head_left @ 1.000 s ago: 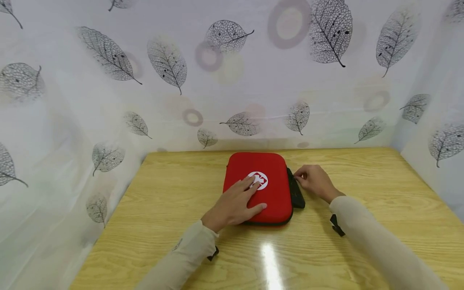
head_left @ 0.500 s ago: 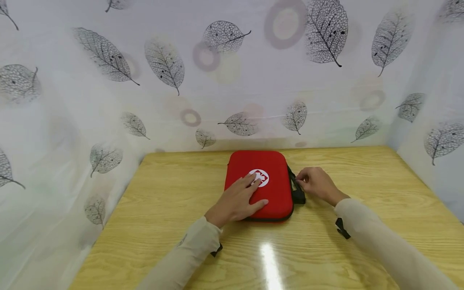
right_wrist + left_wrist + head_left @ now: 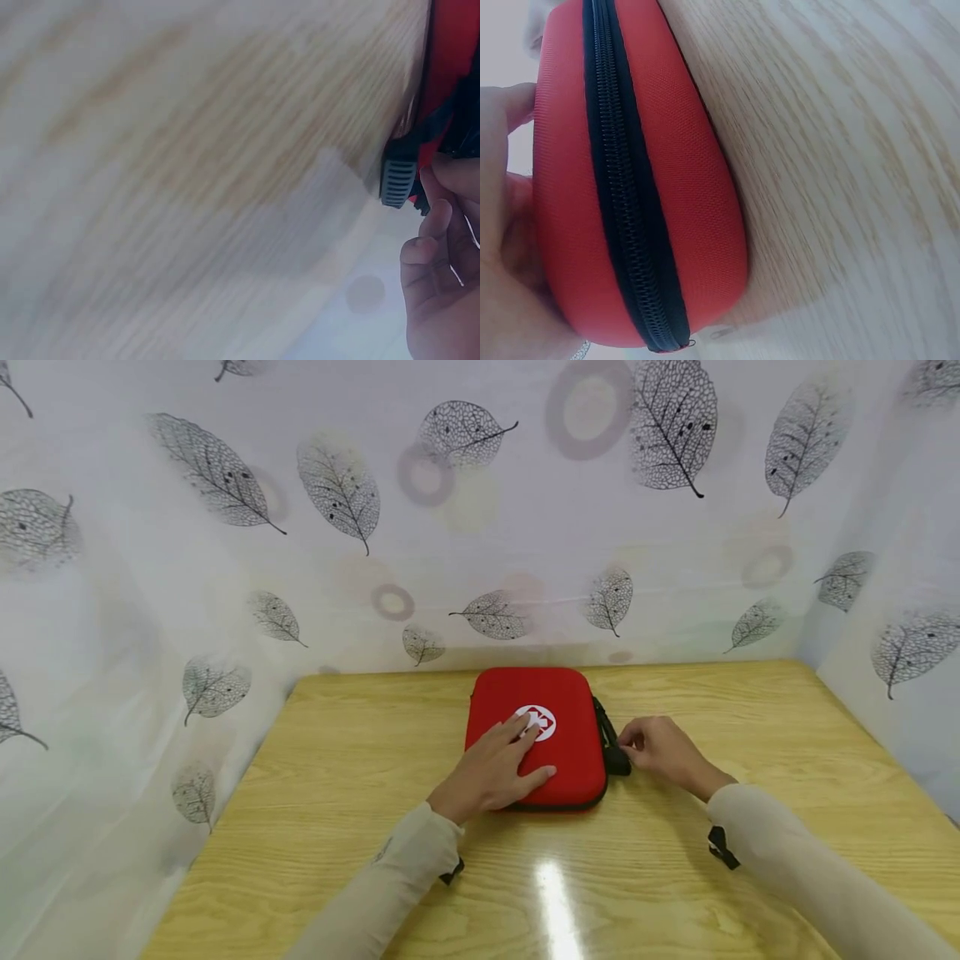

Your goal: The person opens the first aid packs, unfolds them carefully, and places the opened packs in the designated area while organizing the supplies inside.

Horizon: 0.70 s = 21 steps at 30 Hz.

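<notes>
A red hard-shell first-aid case (image 3: 573, 747) with a white round emblem lies flat on the table. My left hand (image 3: 487, 777) rests on its lid with the fingers spread, partly covering the emblem. Along the near side, the black zipper (image 3: 619, 172) runs closed in the left wrist view. My right hand (image 3: 663, 752) is at the case's right side, beside the black carry handle (image 3: 617, 762). Thumb and index finger pinch at the zipper there, on what looks like its pull, mostly hidden by the fingertips. The handle's ribbed end (image 3: 397, 180) shows just beside those fingertips.
The wooden table (image 3: 360, 752) extends around the case on all sides. Behind it and at both sides hangs a pale curtain (image 3: 330, 602) printed with leaves. A glare streak marks the table's near part.
My right hand has slid toward me along the case's right side, and the handle's outline has changed beside it. My left hand has stayed on the lid.
</notes>
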Each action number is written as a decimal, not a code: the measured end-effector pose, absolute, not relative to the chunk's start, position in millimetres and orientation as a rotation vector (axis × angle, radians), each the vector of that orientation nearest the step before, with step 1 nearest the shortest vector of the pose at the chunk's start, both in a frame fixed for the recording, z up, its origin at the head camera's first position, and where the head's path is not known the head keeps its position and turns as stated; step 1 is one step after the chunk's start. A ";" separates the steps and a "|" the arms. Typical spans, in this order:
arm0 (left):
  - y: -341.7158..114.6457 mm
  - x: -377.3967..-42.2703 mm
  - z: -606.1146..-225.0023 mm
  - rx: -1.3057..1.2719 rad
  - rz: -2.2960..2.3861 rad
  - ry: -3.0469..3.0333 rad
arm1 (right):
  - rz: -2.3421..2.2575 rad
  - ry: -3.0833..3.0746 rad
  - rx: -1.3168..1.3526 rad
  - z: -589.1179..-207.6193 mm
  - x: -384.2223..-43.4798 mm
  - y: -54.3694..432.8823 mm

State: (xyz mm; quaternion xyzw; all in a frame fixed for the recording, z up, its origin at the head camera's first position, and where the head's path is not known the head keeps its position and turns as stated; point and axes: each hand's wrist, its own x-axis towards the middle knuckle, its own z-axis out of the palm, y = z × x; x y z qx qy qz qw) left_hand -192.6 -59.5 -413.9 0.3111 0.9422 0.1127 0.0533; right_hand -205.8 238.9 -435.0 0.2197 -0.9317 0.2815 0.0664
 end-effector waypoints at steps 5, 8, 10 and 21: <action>-59.6 -194.2 -414.3 0.943 0.339 2.869 | 0.866 -2.819 0.672 -434.4 -197.3 239.0; -59.8 -195.0 -415.0 0.939 0.337 2.869 | 0.876 -2.810 0.693 -433.1 -192.0 238.2; -59.5 -195.3 -415.1 0.943 0.337 2.872 | 0.875 -2.813 0.701 -432.0 -188.1 237.9; -57.2 -195.6 -414.3 0.962 0.321 2.873 | 1.058 -2.893 0.650 -428.3 -166.2 234.3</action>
